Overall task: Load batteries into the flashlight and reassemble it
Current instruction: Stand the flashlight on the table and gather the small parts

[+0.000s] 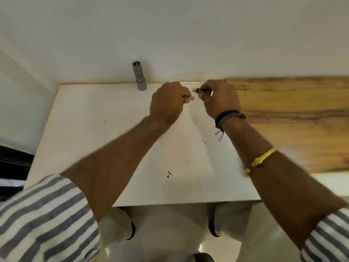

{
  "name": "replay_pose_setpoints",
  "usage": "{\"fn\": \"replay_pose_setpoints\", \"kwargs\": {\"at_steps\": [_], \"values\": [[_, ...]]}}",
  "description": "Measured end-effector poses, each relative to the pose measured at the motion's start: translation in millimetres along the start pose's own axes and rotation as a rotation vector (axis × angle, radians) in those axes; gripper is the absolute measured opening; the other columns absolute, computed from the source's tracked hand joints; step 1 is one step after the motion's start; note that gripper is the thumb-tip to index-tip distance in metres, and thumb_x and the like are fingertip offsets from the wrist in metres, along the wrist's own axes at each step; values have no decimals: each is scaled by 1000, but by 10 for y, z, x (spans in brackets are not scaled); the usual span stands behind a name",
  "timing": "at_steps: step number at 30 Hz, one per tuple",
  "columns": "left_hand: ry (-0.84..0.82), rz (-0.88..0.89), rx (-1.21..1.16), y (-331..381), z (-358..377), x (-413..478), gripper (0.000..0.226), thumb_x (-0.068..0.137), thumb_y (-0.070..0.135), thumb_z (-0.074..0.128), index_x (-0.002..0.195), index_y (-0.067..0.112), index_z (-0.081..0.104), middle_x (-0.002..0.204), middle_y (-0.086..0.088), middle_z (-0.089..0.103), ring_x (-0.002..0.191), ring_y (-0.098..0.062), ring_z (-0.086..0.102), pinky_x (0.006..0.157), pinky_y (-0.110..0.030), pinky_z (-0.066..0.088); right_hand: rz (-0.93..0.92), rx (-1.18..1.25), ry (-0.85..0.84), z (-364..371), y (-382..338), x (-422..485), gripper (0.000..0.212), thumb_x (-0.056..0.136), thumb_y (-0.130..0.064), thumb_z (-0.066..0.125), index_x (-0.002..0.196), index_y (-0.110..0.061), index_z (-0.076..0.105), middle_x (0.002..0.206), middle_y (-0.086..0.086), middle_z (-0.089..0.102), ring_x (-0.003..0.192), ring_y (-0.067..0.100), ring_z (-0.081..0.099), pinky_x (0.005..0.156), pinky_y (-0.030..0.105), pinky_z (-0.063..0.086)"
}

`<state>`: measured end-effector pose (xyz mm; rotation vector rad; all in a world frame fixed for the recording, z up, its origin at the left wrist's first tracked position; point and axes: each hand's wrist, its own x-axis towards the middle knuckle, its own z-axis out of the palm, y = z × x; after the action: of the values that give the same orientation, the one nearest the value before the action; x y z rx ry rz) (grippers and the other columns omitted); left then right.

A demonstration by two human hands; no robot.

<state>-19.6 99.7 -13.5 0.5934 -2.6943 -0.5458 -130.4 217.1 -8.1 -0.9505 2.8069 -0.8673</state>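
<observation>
A grey metal flashlight body (139, 76) stands upright at the far edge of the white table (105, 140), left of both hands. My left hand (167, 104) pinches a small battery (189, 99) with an orange end that pokes out toward the right. My right hand (220, 99) grips a dark battery holder (200, 90) with a metal contact at its left tip. The battery and the holder sit a few centimetres apart, above the table's far middle. Fingers hide most of both parts.
A wood-grain board (294, 121) lies along the right side of the table. A white wall rises directly behind the far edge. Small dark specks (170, 174) mark the tabletop near its front. My knees show below the front edge.
</observation>
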Motion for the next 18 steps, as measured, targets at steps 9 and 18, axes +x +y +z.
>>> {"fn": "replay_pose_setpoints", "kwargs": {"at_steps": [9, 18], "values": [[-114, -76, 63, -169, 154, 549, 16, 90, 20, 71, 104, 20, 80, 98, -3, 77, 85, -23, 69, 80, -36, 56, -32, -368, -189, 308, -98, 630, 17, 93, -22, 69, 109, -23, 73, 103, 6, 72, 91, 28, 68, 69, 32, 49], [-68, -103, 33, -213, 194, 464, 17, 91, 18, 68, 106, 20, 78, 105, -6, 75, 96, -23, 67, 86, -33, 53, -7, -337, -125, 261, -88, 578, 23, 91, -18, 70, 112, -27, 73, 111, 5, 72, 99, 29, 70, 81, 37, 57]]}}
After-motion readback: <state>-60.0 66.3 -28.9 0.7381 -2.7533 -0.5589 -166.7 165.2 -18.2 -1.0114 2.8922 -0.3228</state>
